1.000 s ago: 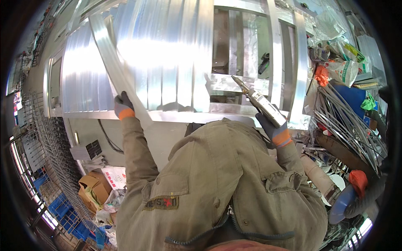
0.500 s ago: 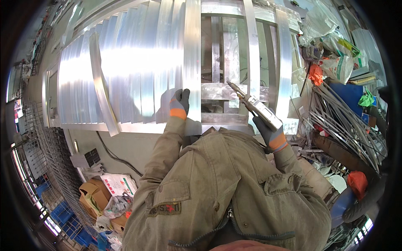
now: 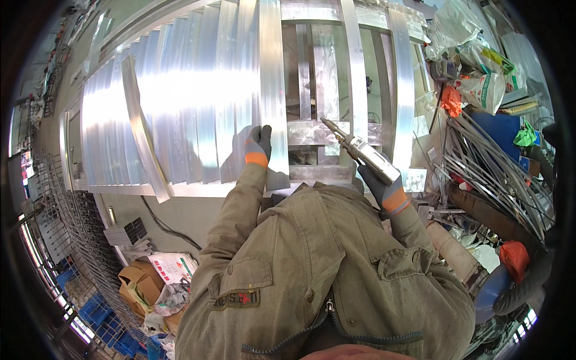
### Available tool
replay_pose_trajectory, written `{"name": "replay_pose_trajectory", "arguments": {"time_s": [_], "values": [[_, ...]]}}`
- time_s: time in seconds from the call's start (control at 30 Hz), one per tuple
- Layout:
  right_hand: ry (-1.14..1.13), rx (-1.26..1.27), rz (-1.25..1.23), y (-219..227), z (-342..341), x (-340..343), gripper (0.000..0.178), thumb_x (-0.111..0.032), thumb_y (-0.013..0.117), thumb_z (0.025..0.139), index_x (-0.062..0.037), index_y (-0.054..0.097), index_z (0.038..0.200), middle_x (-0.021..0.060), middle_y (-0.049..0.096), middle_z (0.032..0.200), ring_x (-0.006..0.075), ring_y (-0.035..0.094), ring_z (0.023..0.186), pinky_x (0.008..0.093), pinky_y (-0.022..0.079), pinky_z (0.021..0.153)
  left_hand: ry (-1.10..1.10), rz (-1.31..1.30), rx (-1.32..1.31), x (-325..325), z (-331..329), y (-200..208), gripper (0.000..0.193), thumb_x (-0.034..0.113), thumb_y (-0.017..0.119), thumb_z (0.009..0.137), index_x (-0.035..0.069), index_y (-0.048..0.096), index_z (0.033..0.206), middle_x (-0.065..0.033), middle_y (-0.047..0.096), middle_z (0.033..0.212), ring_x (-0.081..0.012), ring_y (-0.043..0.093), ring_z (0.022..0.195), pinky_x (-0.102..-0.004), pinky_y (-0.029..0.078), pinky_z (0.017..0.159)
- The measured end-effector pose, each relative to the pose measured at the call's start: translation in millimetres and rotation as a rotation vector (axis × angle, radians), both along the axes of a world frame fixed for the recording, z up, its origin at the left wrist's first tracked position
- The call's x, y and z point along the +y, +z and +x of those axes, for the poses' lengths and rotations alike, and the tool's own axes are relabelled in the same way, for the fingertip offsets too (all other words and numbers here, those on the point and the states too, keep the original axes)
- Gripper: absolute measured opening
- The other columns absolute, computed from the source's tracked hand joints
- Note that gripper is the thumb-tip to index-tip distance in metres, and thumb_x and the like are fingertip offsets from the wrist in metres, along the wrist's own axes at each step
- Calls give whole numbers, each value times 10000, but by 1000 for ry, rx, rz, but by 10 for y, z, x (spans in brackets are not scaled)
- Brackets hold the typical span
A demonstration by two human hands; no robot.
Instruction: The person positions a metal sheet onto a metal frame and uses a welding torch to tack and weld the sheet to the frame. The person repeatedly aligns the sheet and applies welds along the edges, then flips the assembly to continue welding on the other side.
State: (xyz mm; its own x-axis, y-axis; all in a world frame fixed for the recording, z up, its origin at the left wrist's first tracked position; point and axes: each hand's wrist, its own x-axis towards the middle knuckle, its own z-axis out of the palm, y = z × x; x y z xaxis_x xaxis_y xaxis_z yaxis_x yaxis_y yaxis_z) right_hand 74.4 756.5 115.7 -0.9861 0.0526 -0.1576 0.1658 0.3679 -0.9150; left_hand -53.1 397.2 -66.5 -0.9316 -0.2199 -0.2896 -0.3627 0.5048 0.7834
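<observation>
My left hand [image 3: 258, 145], in a grey, black and orange glove, is closed on the left edge of a wide, shiny aluminium profile [image 3: 273, 90] near its close end. My right hand [image 3: 383, 189], gloved alike, is wrapped round a silver hand tool with a long tapered nose [image 3: 369, 157]. The tool points away and to the left, its tip above a metal crossbar [image 3: 306, 132] of the frame. From this view I cannot make out the tool's exact kind, and my right fingers are partly hidden beneath it.
Several aluminium profiles [image 3: 198, 138] lie side by side on the left, with a loose strip [image 3: 139, 120] aslant on top. Thin metal strips [image 3: 492, 168] and plastic bags [image 3: 480, 84] crowd the right. A cardboard box [image 3: 141, 282] and wire mesh racks [image 3: 75, 240] stand lower left.
The view has shifted slightly, so the bench appears a little further left and lower. Both hands keep their hold, and the tool's tip is slightly further left in the picture.
</observation>
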Motion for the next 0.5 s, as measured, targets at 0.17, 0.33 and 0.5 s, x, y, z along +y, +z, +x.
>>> {"name": "replay_pose_trajectory", "arguments": {"time_s": [0.17,0.33,0.5], "values": [[8,5,9,-14,-13,-10,419,-116,841,995,8,710,1373,117,790,1209,170,743,1073,338,602,919,-26,-6,-17,15,-93,60,547,452,699,1064,-51,747,1273,-269,795,1171,-396,759,1112,-464,560,985],[-7,-47,52,-101,31,10,384,-115,826,1008,17,722,1354,95,778,1177,173,719,1037,351,593,903,-113,-64,-52,-51,-183,49,510,439,708,1052,-43,784,1203,-277,801,1109,-375,777,1048,-462,571,946],[-39,-227,147,-125,50,165,340,-113,832,1004,4,759,1315,66,775,1058,157,694,891,343,587,793,-137,107,-168,-233,-311,-102,667,495,781,1008,-65,739,1367,-206,811,1241,-297,746,1146,-412,563,1043]]}}
